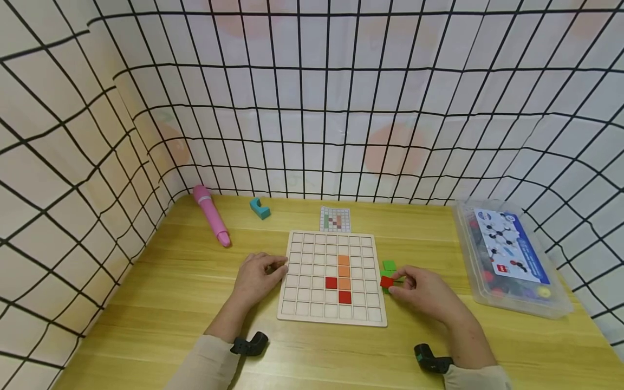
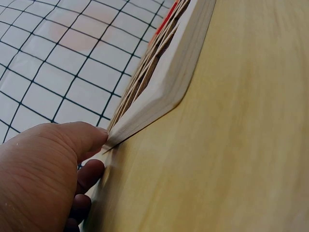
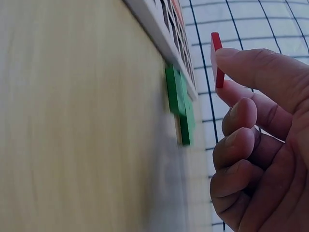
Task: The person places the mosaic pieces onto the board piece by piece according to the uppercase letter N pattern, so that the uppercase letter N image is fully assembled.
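A square wooden grid board [image 1: 303, 309] lies on the table, with orange tiles [image 1: 343, 260] in a column and red tiles [image 1: 344, 297] at the column's lower end. Between thumb and index finger my right hand [image 1: 423, 292] pinches a red square tile [image 3: 217, 60], held above several green tiles [image 1: 389, 265] by the board's right edge. The right wrist view shows its other fingers curled loosely. My left hand [image 1: 255, 279] rests at the board's left edge, thumb tip against the rim and fingers relaxed. Behind the board lies a small printed pattern card [image 1: 327, 211].
A pink pen-shaped object [image 1: 210, 214] and a teal block [image 1: 260, 209] lie at the back left. On the right stands a clear plastic box [image 1: 517, 306] with coloured pieces and a printed label. Black netting [image 1: 312, 111] before white fabric encloses the table's back and sides.
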The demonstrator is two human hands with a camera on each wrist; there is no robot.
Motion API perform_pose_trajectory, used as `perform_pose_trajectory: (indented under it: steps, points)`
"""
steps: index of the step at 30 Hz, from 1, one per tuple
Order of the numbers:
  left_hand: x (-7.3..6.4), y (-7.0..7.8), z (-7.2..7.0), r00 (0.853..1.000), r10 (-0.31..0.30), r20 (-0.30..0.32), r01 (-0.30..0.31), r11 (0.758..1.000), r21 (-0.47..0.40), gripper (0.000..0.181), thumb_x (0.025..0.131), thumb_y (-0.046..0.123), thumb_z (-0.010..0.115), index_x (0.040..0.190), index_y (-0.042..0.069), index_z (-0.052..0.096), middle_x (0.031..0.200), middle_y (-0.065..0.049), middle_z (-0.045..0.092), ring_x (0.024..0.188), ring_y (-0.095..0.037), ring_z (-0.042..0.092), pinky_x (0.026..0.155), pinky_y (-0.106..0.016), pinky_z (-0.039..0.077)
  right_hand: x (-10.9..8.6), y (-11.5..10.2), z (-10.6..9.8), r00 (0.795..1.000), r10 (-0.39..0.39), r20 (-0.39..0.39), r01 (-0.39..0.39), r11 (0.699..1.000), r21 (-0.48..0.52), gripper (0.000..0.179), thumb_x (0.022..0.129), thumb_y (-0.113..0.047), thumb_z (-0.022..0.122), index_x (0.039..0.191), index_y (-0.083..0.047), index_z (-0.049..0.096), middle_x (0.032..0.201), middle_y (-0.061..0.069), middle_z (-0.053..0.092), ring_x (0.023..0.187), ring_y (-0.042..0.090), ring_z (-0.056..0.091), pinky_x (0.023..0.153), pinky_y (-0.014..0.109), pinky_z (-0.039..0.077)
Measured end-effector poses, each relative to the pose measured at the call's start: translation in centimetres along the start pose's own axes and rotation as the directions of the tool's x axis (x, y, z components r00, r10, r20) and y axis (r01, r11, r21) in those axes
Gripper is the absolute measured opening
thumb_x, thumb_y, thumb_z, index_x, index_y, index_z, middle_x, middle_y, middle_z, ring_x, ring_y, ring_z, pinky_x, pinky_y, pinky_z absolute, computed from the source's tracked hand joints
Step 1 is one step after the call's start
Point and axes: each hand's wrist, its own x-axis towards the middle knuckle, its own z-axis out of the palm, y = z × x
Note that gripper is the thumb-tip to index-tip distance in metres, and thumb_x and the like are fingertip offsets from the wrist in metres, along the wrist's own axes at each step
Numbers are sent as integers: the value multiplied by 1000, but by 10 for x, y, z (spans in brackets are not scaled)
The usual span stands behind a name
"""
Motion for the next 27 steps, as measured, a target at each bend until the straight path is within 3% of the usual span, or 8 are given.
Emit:
perform_pose_trajectory:
  steps: [12,27]
  points:
    - [0,-2,1,1000,7,-5,-7,1000,-1,23,90,27,77,111,19,80,88,5,69,81,-13,49,78,-31,37,11,-35,25,999,-33,18,33,999,13,20,90,-25,78,104,-16,67,73,0,51,62,15,45,54,25,33]
    - [0,-2,0,1000,2,6,-2,1000,-8,23,91,28,77,112,19,80,88,6,69,81,-12,48,79,-31,37,28,-71,57,998,-69,-12,68,994,-82,18,89,-28,79,100,-20,68,67,-3,52,55,13,41,53,25,30]
